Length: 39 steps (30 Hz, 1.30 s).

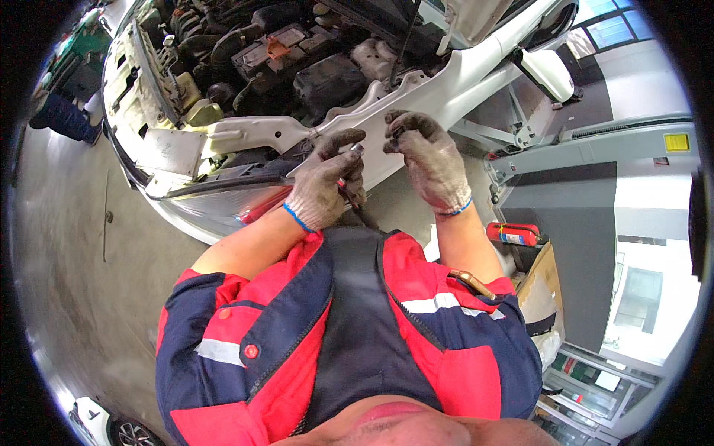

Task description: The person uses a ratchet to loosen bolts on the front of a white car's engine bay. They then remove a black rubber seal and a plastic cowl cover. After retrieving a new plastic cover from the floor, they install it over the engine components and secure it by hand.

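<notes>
Both my hands wear greyish-white knit work gloves, soiled dark at the fingers. My left hand is closed round a hand tool with a red-and-black handle; a shiny, socket-like metal end sticks out by the thumb. To its right, my right hand is raised with bent fingers pinching a small dark piece, too small to name. Both hands are in front of my chest, just off the white car's front fender. Below my left hand lies the headlight.
The open engine bay is ahead, with an orange piece on the battery. A grey lift arm reaches in from the right. A red fire extinguisher lies by a cardboard box. Another person is far left.
</notes>
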Each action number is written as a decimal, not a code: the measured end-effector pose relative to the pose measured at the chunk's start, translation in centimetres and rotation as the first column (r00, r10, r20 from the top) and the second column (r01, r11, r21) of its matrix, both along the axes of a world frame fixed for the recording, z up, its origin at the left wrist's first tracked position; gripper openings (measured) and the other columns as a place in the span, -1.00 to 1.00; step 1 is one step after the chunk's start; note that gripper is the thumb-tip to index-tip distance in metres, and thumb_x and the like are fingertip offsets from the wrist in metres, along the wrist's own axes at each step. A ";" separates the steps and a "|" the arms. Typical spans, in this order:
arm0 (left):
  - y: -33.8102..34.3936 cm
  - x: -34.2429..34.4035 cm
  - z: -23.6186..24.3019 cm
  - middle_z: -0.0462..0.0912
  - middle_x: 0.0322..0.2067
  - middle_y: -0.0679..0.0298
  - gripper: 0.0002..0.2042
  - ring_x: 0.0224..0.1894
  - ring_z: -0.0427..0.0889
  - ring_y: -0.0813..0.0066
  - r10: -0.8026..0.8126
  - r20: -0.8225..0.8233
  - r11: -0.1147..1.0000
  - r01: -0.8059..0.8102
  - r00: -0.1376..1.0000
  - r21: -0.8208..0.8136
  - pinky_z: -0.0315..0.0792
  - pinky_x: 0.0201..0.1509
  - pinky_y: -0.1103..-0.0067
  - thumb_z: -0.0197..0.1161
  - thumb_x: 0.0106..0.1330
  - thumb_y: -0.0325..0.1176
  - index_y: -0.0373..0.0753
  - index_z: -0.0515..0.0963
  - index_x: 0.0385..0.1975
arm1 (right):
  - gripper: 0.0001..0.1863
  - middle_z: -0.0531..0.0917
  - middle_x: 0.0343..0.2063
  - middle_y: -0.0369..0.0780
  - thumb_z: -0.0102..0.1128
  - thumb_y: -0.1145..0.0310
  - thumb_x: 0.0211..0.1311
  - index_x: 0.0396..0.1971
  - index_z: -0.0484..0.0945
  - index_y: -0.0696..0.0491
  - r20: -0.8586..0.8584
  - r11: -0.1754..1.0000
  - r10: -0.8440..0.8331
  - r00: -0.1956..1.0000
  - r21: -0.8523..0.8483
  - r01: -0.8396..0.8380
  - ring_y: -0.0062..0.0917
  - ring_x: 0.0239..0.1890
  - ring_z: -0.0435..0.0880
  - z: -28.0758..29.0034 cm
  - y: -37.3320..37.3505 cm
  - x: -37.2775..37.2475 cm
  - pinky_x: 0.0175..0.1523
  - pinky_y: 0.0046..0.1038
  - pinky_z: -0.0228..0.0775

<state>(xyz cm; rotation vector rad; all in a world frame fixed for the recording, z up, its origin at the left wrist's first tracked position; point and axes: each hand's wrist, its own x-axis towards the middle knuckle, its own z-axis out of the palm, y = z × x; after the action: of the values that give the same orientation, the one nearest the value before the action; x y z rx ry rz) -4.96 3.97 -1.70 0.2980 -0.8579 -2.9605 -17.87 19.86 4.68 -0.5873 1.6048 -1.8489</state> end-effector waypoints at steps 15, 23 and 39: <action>-8.5 -5.3 2.7 0.71 0.05 -0.01 -0.54 0.08 0.71 0.26 -0.128 -0.253 0.347 -0.195 0.959 -0.917 0.55 0.19 0.42 0.43 0.30 -0.35 -0.29 0.56 0.19 | -0.51 0.68 -0.25 -0.25 0.31 0.11 0.44 0.09 0.56 0.24 -0.279 0.895 0.068 0.958 0.441 0.065 -0.63 -0.30 0.62 2.5 -7.6 0.0 -0.18 -0.52 0.52; -10.4 -8.1 -1.2 0.71 -0.05 0.00 -0.56 -0.01 0.72 0.00 -0.082 -0.194 0.202 -0.174 0.978 -0.964 0.61 0.04 0.31 0.50 0.21 -0.26 -0.21 0.63 0.08 | -0.57 0.67 -0.18 -0.26 0.26 0.42 0.36 0.19 0.54 0.20 -0.246 0.849 0.046 0.968 0.520 0.092 -0.66 -0.20 0.62 -1.0 -9.1 -2.7 -0.10 -0.56 0.53; -13.5 -7.7 -2.9 0.75 -0.10 -0.03 -0.64 -0.04 0.76 0.30 0.072 -0.104 0.678 -0.125 0.992 -0.724 0.59 0.07 0.48 0.33 0.32 -0.39 -0.39 0.63 0.08 | -0.38 0.59 0.18 0.14 0.18 0.12 0.40 0.29 0.43 0.25 -0.917 0.400 0.247 0.314 0.391 0.829 0.01 0.24 0.56 -2.2 -12.0 -24.6 0.35 -0.08 0.35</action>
<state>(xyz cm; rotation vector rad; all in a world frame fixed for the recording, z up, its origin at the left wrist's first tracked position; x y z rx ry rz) -12.63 -9.50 -4.57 0.1814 -1.8349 -2.2416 -42.42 7.90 2.49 -0.8133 3.3905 -0.3365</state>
